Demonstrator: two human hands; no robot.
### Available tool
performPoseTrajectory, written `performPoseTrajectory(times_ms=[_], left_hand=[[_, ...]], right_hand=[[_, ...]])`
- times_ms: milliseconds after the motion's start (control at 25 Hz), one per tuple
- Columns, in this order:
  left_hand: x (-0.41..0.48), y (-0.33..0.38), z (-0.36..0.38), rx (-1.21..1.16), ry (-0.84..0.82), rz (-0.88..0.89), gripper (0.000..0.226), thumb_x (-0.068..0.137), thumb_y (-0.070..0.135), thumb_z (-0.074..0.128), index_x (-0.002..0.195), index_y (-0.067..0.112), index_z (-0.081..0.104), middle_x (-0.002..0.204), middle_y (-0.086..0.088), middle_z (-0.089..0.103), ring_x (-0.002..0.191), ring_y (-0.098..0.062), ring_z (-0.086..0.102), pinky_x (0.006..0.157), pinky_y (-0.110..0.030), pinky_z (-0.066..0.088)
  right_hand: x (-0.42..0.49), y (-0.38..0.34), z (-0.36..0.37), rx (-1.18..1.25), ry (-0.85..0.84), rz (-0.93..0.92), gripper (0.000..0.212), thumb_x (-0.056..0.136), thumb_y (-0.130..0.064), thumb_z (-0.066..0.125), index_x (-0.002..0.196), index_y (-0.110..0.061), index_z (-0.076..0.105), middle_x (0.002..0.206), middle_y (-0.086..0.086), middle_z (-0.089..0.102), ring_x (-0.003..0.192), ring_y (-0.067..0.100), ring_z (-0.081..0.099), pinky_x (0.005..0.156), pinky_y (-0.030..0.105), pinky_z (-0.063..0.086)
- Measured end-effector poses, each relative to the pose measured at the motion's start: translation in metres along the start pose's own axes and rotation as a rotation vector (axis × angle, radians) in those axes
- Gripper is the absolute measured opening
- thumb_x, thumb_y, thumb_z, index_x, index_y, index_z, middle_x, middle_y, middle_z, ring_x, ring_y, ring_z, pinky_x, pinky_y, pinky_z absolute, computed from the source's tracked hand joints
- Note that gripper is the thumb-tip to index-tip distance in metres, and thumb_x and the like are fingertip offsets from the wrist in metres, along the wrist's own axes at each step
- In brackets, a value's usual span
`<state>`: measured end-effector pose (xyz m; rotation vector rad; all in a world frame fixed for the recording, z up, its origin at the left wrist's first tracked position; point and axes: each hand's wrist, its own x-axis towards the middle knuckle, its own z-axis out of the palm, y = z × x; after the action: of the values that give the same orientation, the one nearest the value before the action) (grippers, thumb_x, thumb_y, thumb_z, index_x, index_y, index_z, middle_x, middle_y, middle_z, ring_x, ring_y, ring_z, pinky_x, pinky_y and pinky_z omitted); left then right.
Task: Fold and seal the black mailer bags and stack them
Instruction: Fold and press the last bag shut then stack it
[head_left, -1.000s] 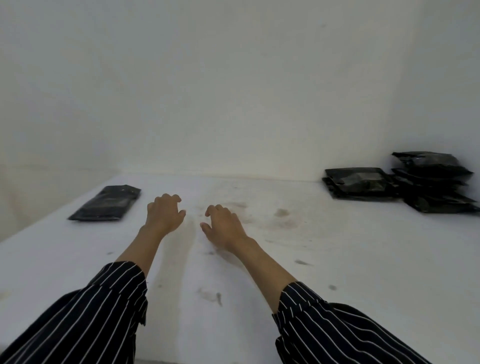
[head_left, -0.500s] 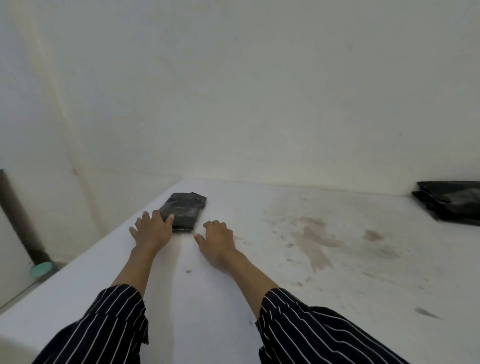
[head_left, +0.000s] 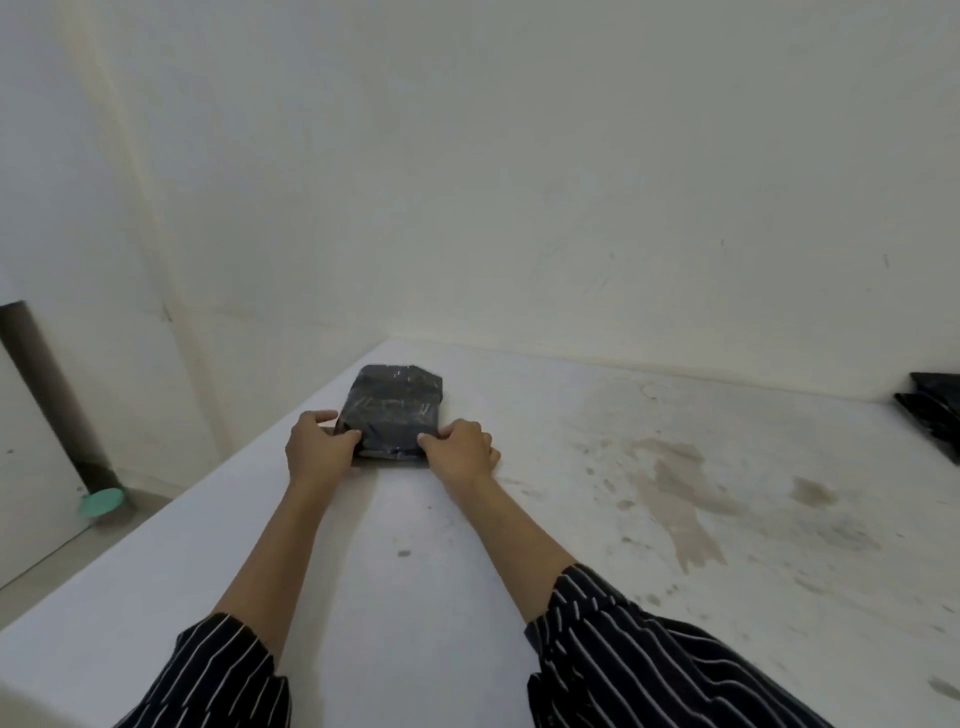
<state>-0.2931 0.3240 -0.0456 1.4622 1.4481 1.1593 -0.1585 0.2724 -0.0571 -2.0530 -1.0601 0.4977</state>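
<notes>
Being likely light, soft and slippery, the bag (head_left: 397, 405) is pinched at its near corners by the left hand (head_left: 317, 448) and the right hand (head_left: 462, 450).

Mailer bag (head_left: 395, 410) lies on the worktop (head_left: 571, 545), left hand (head_left: 317, 452) and right hand (head_left: 462, 449) at its near corners; more bags (head_left: 935, 415) way off right.

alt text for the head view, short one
A person's left hand and right hand grip the near corners of a black mailer bag lying on a stained white table. More black bags sit at the far right edge.
</notes>
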Motion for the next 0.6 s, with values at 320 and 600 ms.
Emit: performPoseTrajectory(times_ms=[320,600], left_hand=[[-0.079,0.018,-0.007,-0.268,-0.29,-0.16,0.036,0.079,-0.003,0.067,0.114,0.001,0.06,0.104,-0.018,0.065,0.086,-0.026,0.061,0.085,-0.037,0.05],[-0.18,0.036,-0.001,-0.378,-0.454,-0.163,0.036,0.083,0.008,0.068,0.117,0.004,0.056,0.108,-0.013,0.066,0.091,-0.024,0.064,0.089,-0.04,0.05]], right_hand=[[-0.052,0.039,-0.089,0.761,-0.251,0.065,0.024,0.079,0.004,0.069,0.09,-0.009,0.051,0.088,0.009,0.06,0.071,0.016,0.059,0.058,0.023,0.049],[-0.141,0.089,-0.172,0.659,-0.376,0.085,0.039,0.08,0.009,0.063,0.116,-0.006,0.056,0.096,0.011,0.068,0.087,0.025,0.063,0.078,0.034,0.047]])
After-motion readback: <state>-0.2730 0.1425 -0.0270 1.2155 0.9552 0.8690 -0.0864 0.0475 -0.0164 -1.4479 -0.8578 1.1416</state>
